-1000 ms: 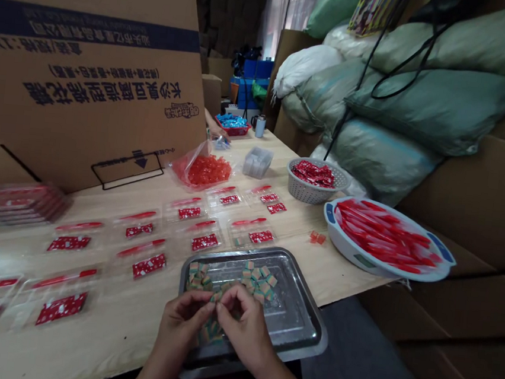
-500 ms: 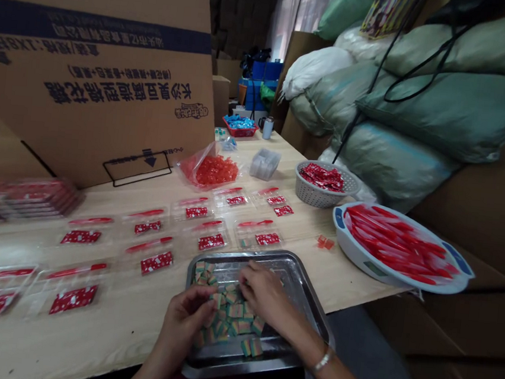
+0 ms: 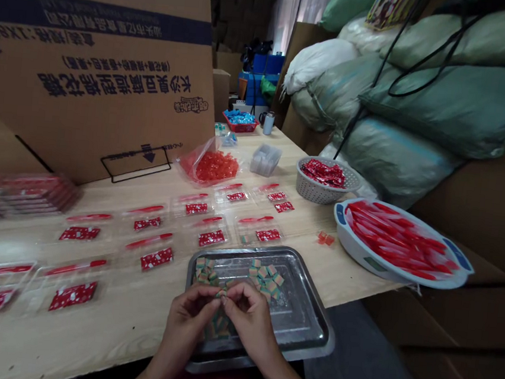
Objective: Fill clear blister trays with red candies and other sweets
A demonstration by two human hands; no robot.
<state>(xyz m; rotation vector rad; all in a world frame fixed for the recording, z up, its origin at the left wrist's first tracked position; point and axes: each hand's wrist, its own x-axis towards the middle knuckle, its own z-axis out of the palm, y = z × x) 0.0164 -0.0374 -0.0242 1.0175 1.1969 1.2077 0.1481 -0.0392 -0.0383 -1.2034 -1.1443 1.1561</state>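
Over a metal tray at the table's front edge, my two hands meet fingertip to fingertip. My left hand pinches a small green-and-tan candy piece. My right hand is closed with thumb and forefinger at the same piece; the fingers partly cover it. Loose striped candy pieces lie in the tray behind my right hand, and others sit at its far left corner. More pieces are partly hidden beneath my hands.
Clear plastic trays with red sticks and red packets stand in rows. To the right are a white basin of red sticks and a grey basket of packets. A bag of red pieces lies near a large carton.
My right hand has moved left and toward me to meet my left hand. The candy pieces around its former place are now uncovered.
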